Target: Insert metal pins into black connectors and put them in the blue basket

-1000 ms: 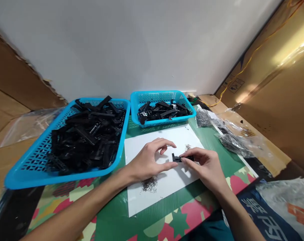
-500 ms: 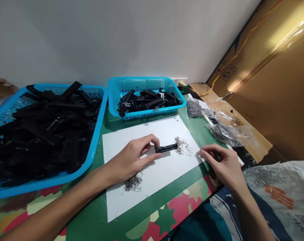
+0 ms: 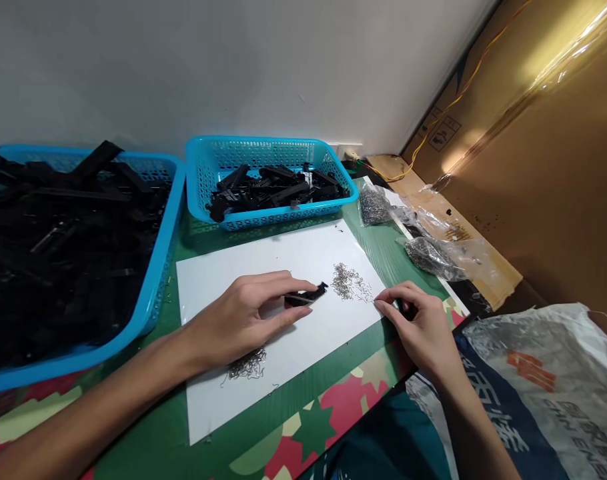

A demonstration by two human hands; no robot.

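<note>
On that green table [image 3: 383,252], the left hand [image 3: 246,312] clamps a black part [image 3: 308,296] between its fingers, probably for steadiness, while the right hand [image 3: 423,323], fingertips together, sits just beside loose wires [image 3: 344,283].

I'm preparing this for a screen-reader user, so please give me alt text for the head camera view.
A person's left hand holds a black part over a white sheet; the right hand is pinched beside loose thin wires. One blue basket behind and another blue basket at left hold more black parts.
</note>
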